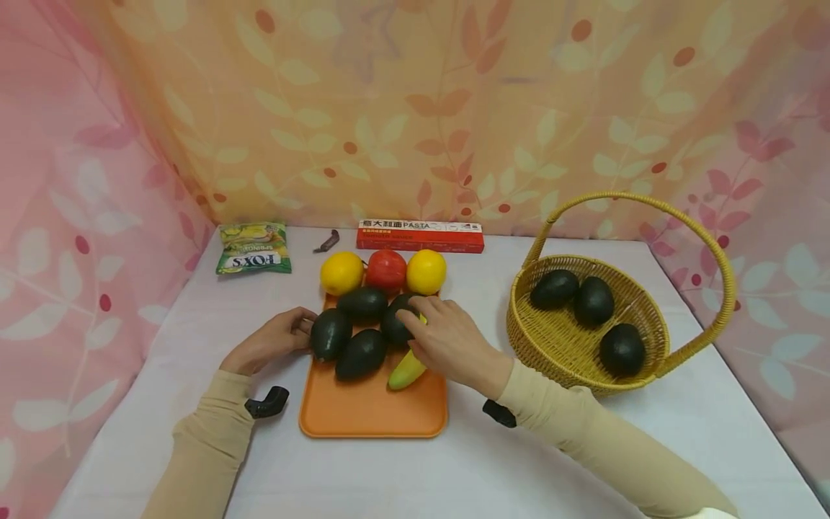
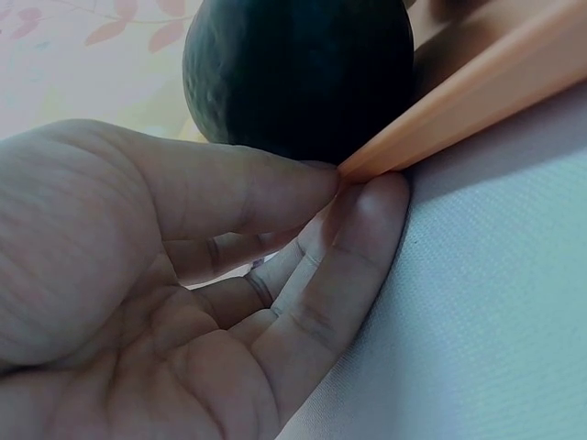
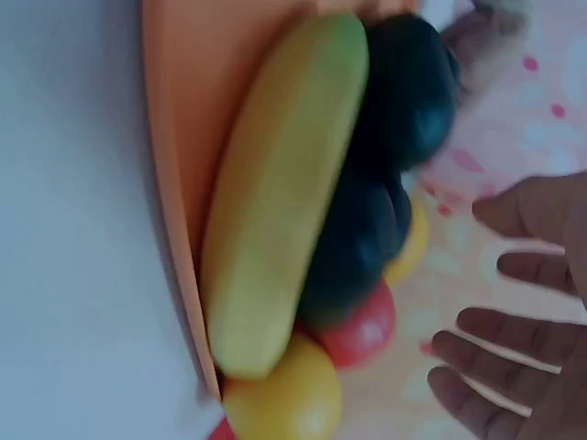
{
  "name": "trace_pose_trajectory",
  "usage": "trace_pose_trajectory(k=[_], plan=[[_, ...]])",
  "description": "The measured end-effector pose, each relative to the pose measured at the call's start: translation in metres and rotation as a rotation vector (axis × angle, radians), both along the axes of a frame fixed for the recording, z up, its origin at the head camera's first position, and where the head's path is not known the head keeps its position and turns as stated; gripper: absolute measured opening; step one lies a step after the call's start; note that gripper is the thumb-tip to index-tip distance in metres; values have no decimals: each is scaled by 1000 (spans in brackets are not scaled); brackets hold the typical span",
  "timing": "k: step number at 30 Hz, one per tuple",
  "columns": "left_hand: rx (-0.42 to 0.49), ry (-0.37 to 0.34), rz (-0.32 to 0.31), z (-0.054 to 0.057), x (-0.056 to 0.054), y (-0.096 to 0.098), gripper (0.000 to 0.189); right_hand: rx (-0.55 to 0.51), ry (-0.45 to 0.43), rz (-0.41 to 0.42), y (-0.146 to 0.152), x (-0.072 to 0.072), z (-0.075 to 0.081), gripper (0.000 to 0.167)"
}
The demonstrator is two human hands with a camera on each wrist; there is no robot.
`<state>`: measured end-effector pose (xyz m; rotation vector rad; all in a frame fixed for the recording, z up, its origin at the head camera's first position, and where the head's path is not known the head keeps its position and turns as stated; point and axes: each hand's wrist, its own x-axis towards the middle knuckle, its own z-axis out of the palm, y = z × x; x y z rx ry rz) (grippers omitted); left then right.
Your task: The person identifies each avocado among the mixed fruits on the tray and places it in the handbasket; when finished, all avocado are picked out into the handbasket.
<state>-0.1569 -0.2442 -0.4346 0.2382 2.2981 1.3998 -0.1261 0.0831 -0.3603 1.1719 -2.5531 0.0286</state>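
My left hand (image 1: 272, 340) pinches the left rim of an orange tray (image 1: 372, 419) between thumb and fingers; in the left wrist view a dark avocado (image 2: 298, 73) sits just above the thumb. Spread over the tray's right side, my right hand (image 1: 457, 346) has nothing in its grasp. Beneath it a yellow banana (image 1: 406, 373) lies slantwise, partly hidden in the head view. Several avocados (image 1: 360, 355) fill the middle of the tray. At its far end stand a red fruit (image 1: 386, 270) and two yellow fruits (image 1: 341, 273), one on each side of it.
To the right stands a yellow woven basket (image 1: 534, 349) with a tall handle, holding three avocados (image 1: 593, 301). Along the back lie a green snack bag (image 1: 254, 249), a small dark brown object (image 1: 327, 241) and a red pasta box (image 1: 420, 236). Patterned cloth surrounds the white table.
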Motion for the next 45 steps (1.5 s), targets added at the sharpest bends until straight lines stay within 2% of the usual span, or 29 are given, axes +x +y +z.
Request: trace_pose_trajectory(k=[4,10,19,31,37,45], plan=[[-20,10,2,1,0,2,46,50,-14,84,-21,1,-16,53],[-6,20,-8,2,-1,2,47,120,-40,120,-42,5,-28,63],[-22,18,-8,2,-1,2,46,154,-52,127,-54,6,-39,47],[-32,14,-2,-4,-3,0,45,154,-49,138,-60,5,-43,43],[-41,11,4,-5,-2,-1,45,96,-35,152,-55,8,-32,44],[-31,11,7,-1,-1,1,46,-56,18,134,-18,11,7,56]])
